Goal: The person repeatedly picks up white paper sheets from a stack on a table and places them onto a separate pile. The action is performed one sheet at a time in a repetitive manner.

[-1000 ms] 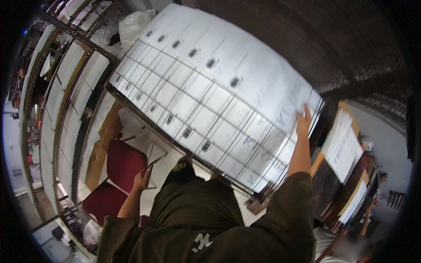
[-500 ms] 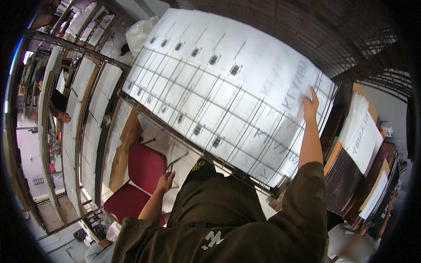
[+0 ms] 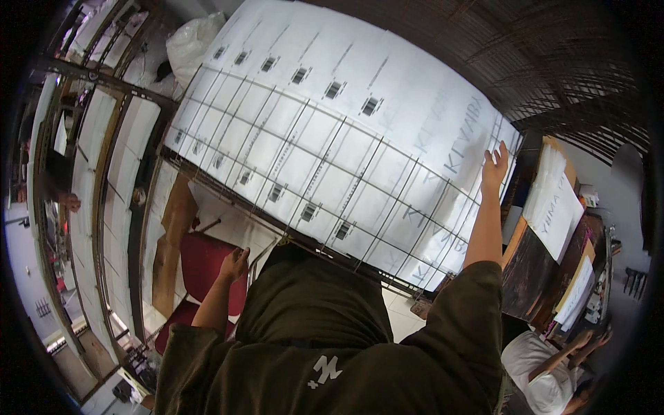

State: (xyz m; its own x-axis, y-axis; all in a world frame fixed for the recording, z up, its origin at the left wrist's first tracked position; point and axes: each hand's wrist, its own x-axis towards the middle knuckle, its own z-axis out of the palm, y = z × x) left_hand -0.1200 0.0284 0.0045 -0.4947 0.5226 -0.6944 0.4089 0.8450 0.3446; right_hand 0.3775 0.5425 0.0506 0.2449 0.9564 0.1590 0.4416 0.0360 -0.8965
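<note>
white sheets [image 3: 401, 76] near right hand [image 3: 494, 170]

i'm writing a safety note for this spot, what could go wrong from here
The right hand, fingers spread, could mark or shift the printed white sheets; whether it touches them is unclear. A sheet's edge might snag on the wire grid that shows across their near part. The left hand, which overlaps the red chair in view, might bump it.
</note>
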